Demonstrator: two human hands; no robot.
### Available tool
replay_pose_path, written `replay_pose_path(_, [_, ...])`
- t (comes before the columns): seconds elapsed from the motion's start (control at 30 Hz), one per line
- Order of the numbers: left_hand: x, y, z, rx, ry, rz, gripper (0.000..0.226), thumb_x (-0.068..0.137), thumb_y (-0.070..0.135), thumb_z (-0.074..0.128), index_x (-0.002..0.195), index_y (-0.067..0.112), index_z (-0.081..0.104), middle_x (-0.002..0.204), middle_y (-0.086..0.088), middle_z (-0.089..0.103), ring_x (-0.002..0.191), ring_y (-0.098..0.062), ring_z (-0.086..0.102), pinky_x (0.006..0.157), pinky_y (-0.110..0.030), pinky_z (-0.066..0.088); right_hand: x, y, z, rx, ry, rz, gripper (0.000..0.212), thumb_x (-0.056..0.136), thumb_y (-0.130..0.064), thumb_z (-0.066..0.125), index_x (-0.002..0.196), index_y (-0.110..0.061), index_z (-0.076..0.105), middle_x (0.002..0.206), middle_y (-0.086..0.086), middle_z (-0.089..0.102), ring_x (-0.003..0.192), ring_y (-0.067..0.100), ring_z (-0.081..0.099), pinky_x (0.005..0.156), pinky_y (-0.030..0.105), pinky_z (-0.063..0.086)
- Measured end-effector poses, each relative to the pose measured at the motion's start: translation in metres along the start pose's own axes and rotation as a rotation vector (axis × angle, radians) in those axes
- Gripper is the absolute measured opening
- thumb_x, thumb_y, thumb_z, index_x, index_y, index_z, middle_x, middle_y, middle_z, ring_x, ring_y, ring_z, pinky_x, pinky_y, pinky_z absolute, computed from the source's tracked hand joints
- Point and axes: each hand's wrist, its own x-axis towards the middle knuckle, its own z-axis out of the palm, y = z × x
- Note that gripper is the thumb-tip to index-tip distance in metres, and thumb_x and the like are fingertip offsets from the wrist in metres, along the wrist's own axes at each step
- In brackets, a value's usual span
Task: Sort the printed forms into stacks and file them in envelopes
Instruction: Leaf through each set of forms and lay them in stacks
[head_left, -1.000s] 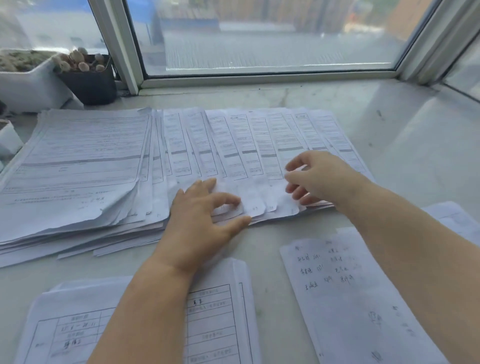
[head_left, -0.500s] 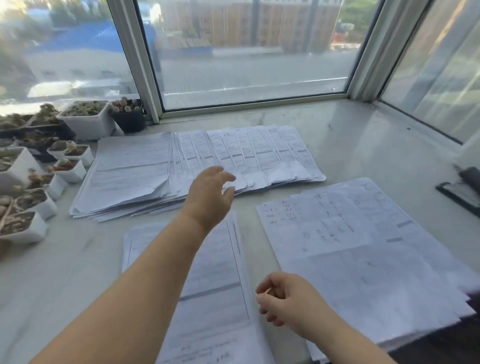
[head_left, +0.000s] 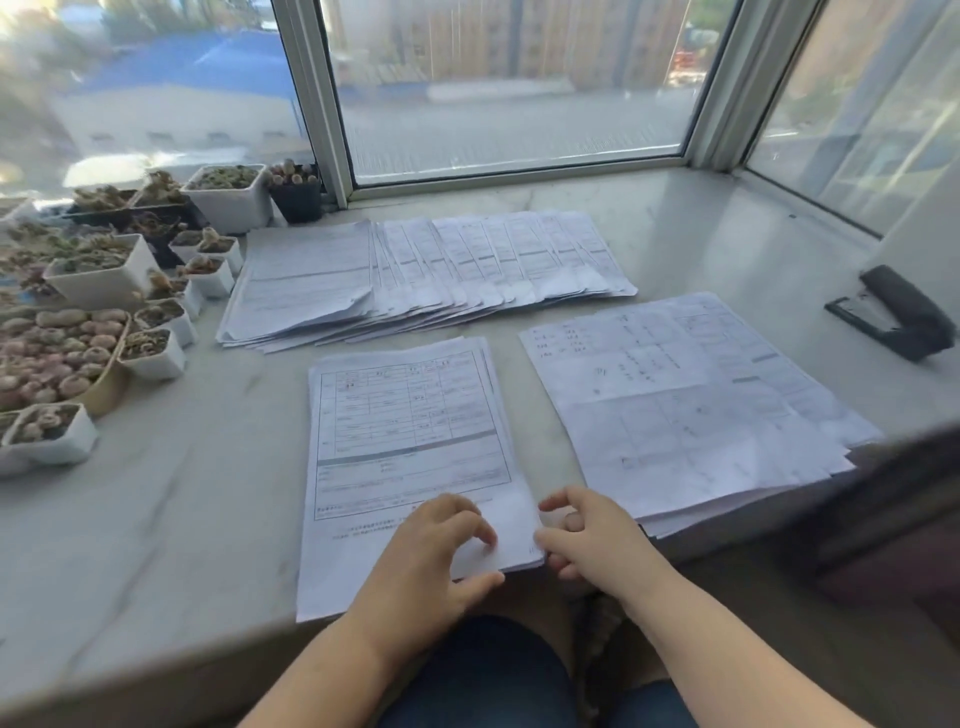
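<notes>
On the sill's near edge: both hands at the front stack of forms (head_left: 410, 441).
Left hand (head_left: 434, 551) rests curled fingers on its lower right corner; right hand (head_left: 587, 535) pinches that corner's edge. Advice: hold the pile flat, peel one sheet only. Fanned forms (head_left: 431, 275) lie behind, another stack (head_left: 685, 405) right. Plant pots (head_left: 104, 291) crowd left; black stapler (head_left: 898, 317) far right. No envelopes seen.

Daylight is being let in through a corner window (head_left: 509, 88) with pale metal frames (head_left: 311, 98). A pale marbled tabletop (head_left: 156, 499) is being lit by it. Small pots (head_left: 228, 200) of succulents are being kept along the left. A black stapler (head_left: 898, 314) is lying at right.
</notes>
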Motion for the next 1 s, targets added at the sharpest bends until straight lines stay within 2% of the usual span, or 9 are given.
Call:
replay_pose_path(0.1, [-0.002, -0.002, 0.0, -0.071, 0.023, -0.027, 0.017, 0.078, 0.038, 0.074, 0.091, 0.03, 0.067, 0.105, 0.022, 0.053, 0.105, 0.002, 0.051, 0.094, -0.015, 0.038, -0.007, 0.003, 0.003, 0.16, -0.011, 0.033, 0.033, 0.083, -0.009, 0.066, 0.108, -0.027, 0.056, 0.088, 0.011, 0.069, 0.074, 0.015, 0.068, 0.06, 0.02, 0.052])
replay_pose_path(0.27, [-0.004, -0.006, 0.0, -0.189, 0.023, -0.089, 0.003, 0.084, 0.03, 0.071, 0.086, 0.029, 0.073, 0.102, 0.02, 0.06, 0.102, 0.002, 0.056, 0.09, -0.013, 0.039, -0.011, 0.002, 0.005, 0.387, -0.084, 0.081, 0.036, 0.084, -0.005, 0.065, 0.111, -0.027, 0.057, 0.108, 0.014, 0.067, 0.096, 0.024, 0.069, 0.068, 0.025, 0.056])
replay_pose_path(0.5, [-0.003, -0.005, 0.007, -0.368, 0.222, -0.285, 0.021, 0.079, 0.008, 0.073, 0.062, 0.017, 0.063, 0.066, 0.007, 0.062, 0.067, -0.004, 0.056, 0.066, -0.014, 0.04, -0.007, 0.002, 0.008, 0.43, -0.061, 0.095, 0.019, 0.088, 0.003, 0.058, 0.095, -0.012, 0.066, 0.101, 0.019, 0.067, 0.087, 0.027, 0.066, 0.067, 0.028, 0.057])
replay_pose_path(0.57, [-0.002, -0.005, 0.009, -0.457, 0.26, -0.345, 0.026, 0.078, 0.012, 0.075, 0.059, 0.015, 0.059, 0.056, 0.009, 0.055, 0.056, -0.003, 0.048, 0.057, -0.014, 0.036, -0.005, 0.002, 0.008, 0.411, -0.068, 0.107, 0.021, 0.088, 0.005, 0.056, 0.088, -0.009, 0.071, 0.1, 0.016, 0.068, 0.087, 0.026, 0.064, 0.065, 0.027, 0.057])
replay_pose_path(0.67, [-0.001, -0.004, 0.011, -0.514, 0.321, -0.347, 0.04, 0.082, 0.036, 0.068, 0.055, 0.012, 0.05, 0.051, 0.008, 0.043, 0.052, -0.003, 0.038, 0.053, -0.016, 0.031, -0.002, 0.0, 0.005, 0.427, -0.082, 0.155, 0.023, 0.089, 0.005, 0.053, 0.088, -0.006, 0.073, 0.098, 0.016, 0.071, 0.083, 0.025, 0.064, 0.061, 0.027, 0.056])
replay_pose_path(0.73, [0.0, -0.004, 0.013, -0.507, 0.339, -0.334, 0.04, 0.085, 0.037, 0.063, 0.054, 0.016, 0.047, 0.05, 0.009, 0.042, 0.052, -0.004, 0.038, 0.052, -0.016, 0.03, 0.0, -0.002, 0.003, 0.478, -0.097, 0.196, 0.016, 0.091, -0.003, 0.055, 0.092, -0.003, 0.071, 0.093, 0.017, 0.071, 0.075, 0.024, 0.066, 0.058, 0.028, 0.056])
replay_pose_path(0.8, [0.001, -0.005, 0.016, -0.462, 0.334, -0.326, 0.03, 0.087, 0.024, 0.067, 0.06, 0.017, 0.055, 0.054, 0.008, 0.052, 0.054, -0.004, 0.046, 0.055, -0.015, 0.034, 0.001, -0.004, 0.002, 0.499, -0.128, 0.219, 0.018, 0.092, -0.02, 0.062, 0.092, -0.005, 0.071, 0.085, 0.012, 0.073, 0.067, 0.019, 0.068, 0.056, 0.027, 0.056])
replay_pose_path(0.87, [0.0, -0.005, 0.018, -0.459, 0.344, -0.32, 0.01, 0.085, 0.016, 0.069, 0.079, 0.02, 0.062, 0.068, 0.007, 0.065, 0.065, -0.005, 0.059, 0.06, -0.015, 0.042, 0.002, -0.006, 0.001, 0.43, -0.148, 0.224, 0.025, 0.088, -0.029, 0.069, 0.095, -0.006, 0.072, 0.086, 0.009, 0.073, 0.067, 0.016, 0.067, 0.058, 0.026, 0.055])
replay_pose_path(1.0, [-0.002, -0.005, 0.017, -0.445, 0.339, -0.287, 0.043, 0.087, 0.009, 0.063, 0.117, 0.037, 0.047, 0.068, -0.004, 0.062, 0.057, -0.013, 0.056, 0.055, -0.016, 0.043, 0.004, -0.008, 0.003, 0.346, -0.119, 0.24, 0.017, 0.083, -0.017, 0.075, 0.095, -0.008, 0.069, 0.075, 0.002, 0.065, 0.061, 0.009, 0.061, 0.055, 0.021, 0.053])
